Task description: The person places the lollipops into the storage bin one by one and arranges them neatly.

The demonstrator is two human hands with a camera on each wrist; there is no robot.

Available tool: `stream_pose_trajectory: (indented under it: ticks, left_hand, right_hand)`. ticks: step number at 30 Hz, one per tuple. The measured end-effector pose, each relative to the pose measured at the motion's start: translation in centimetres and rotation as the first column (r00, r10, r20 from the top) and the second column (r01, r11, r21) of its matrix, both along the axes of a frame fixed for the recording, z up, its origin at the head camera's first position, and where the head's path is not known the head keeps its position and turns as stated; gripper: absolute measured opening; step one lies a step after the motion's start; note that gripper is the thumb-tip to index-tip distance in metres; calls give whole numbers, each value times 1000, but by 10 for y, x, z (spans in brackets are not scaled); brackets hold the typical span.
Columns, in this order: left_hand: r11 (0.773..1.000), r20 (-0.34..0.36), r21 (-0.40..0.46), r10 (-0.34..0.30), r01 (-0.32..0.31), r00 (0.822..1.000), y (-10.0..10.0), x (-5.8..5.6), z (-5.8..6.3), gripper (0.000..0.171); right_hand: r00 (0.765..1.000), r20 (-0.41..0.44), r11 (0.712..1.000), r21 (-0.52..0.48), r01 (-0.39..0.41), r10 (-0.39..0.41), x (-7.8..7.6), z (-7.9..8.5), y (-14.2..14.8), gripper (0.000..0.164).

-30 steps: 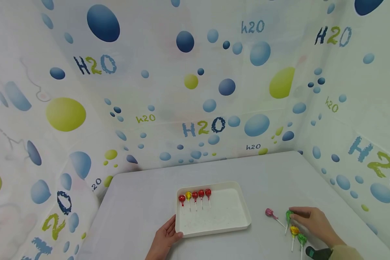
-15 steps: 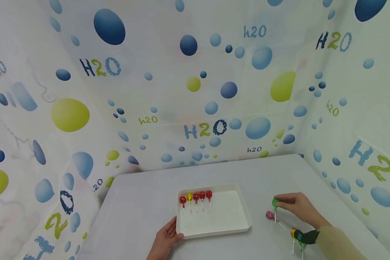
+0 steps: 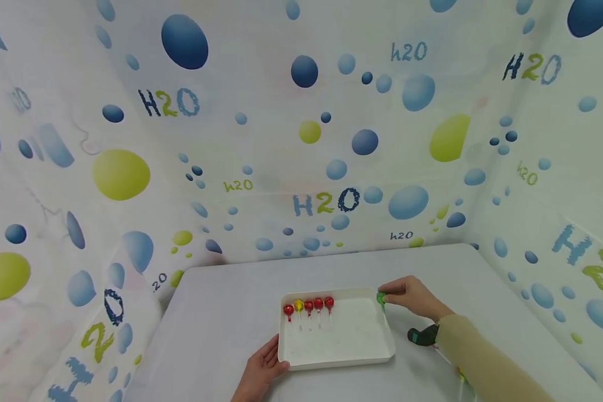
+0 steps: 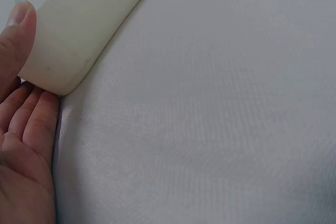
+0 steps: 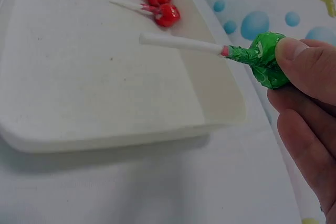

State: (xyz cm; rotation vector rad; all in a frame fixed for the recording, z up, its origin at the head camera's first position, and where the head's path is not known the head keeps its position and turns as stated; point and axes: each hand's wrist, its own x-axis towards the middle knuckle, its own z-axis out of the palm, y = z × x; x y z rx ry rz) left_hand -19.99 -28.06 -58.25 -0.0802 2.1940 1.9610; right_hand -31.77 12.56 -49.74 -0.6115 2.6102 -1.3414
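A white rectangular tray (image 3: pixel 352 340) lies on the table. My left hand (image 3: pixel 261 369) holds its near left corner, thumb over the rim and fingers against the outside, as the left wrist view also shows. Between thumb and fingers my right hand (image 3: pixel 414 298) pinches the wrapped head of a green lollipop (image 5: pixel 266 60) at the tray's far right corner. In the right wrist view its white stick points in over the tray. Along the tray's far left side lies a row of lollipops: a yellow one (image 3: pixel 298 305) among several red ones, such as the rightmost red lollipop (image 3: pixel 329 302).
On the table right of the tray, a yellow lollipop (image 3: pixel 461 373) peeks out beside the right sleeve (image 3: pixel 482 357), which mostly covers the other lollipops there. A dark band (image 3: pixel 422 336) sits at the right wrist. Walls patterned with bubbles (image 3: pixel 408 202) enclose the white table (image 3: pixel 206 329).
My right hand has lifted the green lollipop from the group on the right and carried it left to the tray. The left hand stays at the tray corner; the head view has shifted slightly.
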Motion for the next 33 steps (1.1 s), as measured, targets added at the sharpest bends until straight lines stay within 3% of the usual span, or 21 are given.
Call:
stream_pose_trajectory:
  ticks: [15,21,33]
  left_hand:
    - [1000,-5,7,2,-2,1000,1,2,2,89]
    - [1000,7,15,7,-7,1000,2,2,2,90]
    - [999,5,31,15,-16,1000,1,4,3,90]
  right_hand:
    - [992,78,994,23,-105,103,-26,-11,-64,29]
    - [992,64,991,69,-115,110,-35,-22,-82,26]
    - [993,73,975,208,78,-95,-34,-39,-113,20]
